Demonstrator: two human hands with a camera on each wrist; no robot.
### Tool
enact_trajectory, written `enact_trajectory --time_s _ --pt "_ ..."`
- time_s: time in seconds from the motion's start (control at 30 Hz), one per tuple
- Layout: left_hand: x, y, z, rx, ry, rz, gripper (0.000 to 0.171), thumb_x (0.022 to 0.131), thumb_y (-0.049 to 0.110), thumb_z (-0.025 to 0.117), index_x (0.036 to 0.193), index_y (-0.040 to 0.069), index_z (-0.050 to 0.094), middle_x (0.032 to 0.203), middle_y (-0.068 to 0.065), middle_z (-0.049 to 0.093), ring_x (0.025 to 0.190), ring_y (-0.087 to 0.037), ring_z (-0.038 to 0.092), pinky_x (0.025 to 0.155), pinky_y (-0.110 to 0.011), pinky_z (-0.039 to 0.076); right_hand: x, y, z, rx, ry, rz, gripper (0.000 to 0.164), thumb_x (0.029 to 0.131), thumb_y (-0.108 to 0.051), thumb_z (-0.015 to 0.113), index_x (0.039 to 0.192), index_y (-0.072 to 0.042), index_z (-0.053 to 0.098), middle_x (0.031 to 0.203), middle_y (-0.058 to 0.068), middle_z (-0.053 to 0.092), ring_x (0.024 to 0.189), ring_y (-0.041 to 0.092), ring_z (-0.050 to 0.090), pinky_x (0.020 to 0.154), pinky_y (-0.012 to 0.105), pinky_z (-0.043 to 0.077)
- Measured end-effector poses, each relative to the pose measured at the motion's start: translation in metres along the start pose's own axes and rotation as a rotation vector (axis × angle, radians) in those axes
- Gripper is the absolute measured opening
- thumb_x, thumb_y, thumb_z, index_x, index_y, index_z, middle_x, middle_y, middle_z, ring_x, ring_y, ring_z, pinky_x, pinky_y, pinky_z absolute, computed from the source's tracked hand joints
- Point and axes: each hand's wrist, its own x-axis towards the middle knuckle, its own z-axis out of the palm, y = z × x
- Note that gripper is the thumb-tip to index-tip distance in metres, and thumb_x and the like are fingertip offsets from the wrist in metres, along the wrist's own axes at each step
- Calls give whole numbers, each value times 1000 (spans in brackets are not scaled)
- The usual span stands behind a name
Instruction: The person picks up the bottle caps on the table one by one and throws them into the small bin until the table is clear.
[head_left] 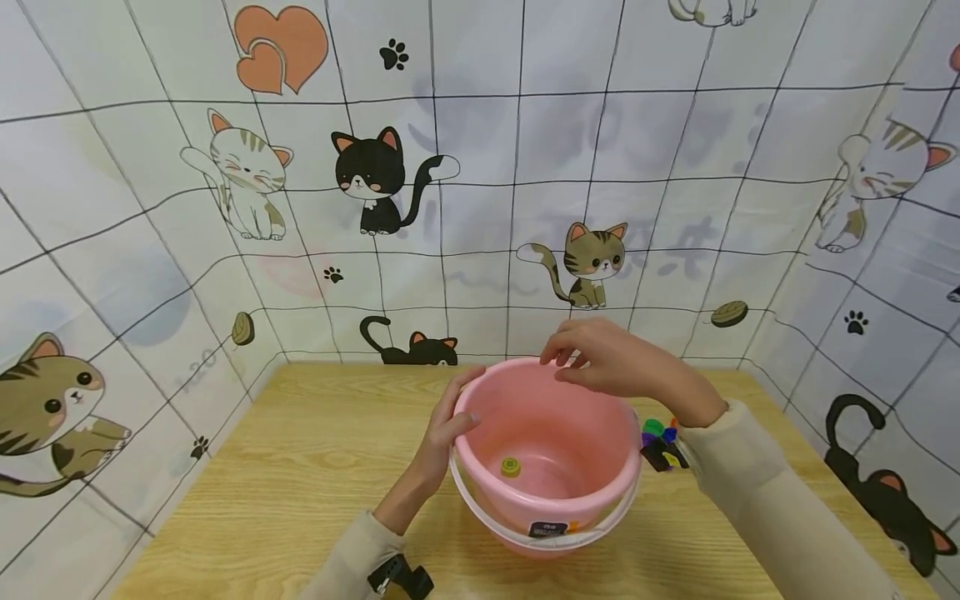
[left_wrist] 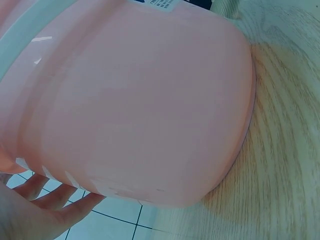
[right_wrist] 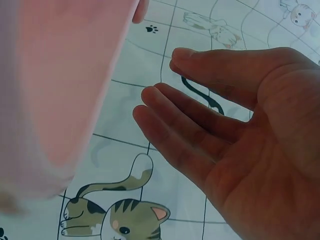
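Note:
A pink bucket [head_left: 547,450] with a white handle [head_left: 555,543] hanging at its front stands on the wooden table. My left hand [head_left: 442,433] grips the bucket's left side, thumb over the rim; in the left wrist view that hand's fingers [left_wrist: 55,197] lie along the outside wall. On the bucket floor lies a small round yellow piece [head_left: 510,467], too small to identify. Above the far right rim hovers my right hand [head_left: 607,358], its fingers loosely bent. The right wrist view shows nothing between thumb and fingers [right_wrist: 175,130], with the bucket beside them.
Right of the bucket, partly behind the right sleeve, a small pile of coloured pieces [head_left: 660,442] lies on the table [head_left: 337,467]: green, blue, purple, black and yellow. A cat-patterned cloth [head_left: 480,167] encloses the table's back and sides.

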Motion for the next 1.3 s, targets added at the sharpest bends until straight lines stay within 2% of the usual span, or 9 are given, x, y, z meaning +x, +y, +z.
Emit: enact_trajectory --time_s 0.2,0.43,0.6,0.7,0.87,1.03,1.3 --pt "-1 0 1 17 26 -8 71 89 20 47 159 18 35 153 -14 45 129 -40 53 98 -56 54 -18 8 0 51 29 64 17 95 -8 70 111 -10 75 111 10 72 97 20 72 80 34 63" --pt "0 -2 2 25 13 -5 71 90 20 46 159 19 35 154 -14 45 130 -42 51 100 -57 53 -38 25 9 78 83 126 21 97 -8 69 117 -6 73 113 8 73 99 21 71 82 37 63" --pt "-1 -2 2 23 13 -7 71 89 20 46 159 19 35 154 -14 45 131 -44 51 100 -57 53 -49 40 17 89 164 177 24 97 -9 69 120 -8 72 117 9 73 102 23 71 84 39 62" --pt "-1 -1 2 26 11 -5 71 89 20 46 160 19 34 154 -14 44 130 -42 51 100 -56 54 -56 48 20 78 222 206 22 99 -13 68 120 -11 73 117 8 74 102 23 71 83 35 62" --pt "0 0 1 29 20 -3 71 89 19 45 159 20 35 155 -13 44 130 -40 51 100 -56 53 -69 61 26 136 279 267 23 104 -22 61 121 -11 72 116 10 73 99 23 70 83 35 61" --pt "0 0 0 30 20 -1 70 90 18 45 159 20 35 154 -14 44 129 -41 52 98 -56 54 -84 78 45 163 314 329 29 106 -27 57 124 -10 71 121 14 72 93 25 72 80 39 61" --pt "-1 -1 0 18 9 0 71 90 18 45 160 15 32 154 -15 44 127 -40 53 97 -55 55 -100 101 80 148 359 325 24 104 -21 60 119 -6 73 117 15 74 89 24 73 76 27 60"
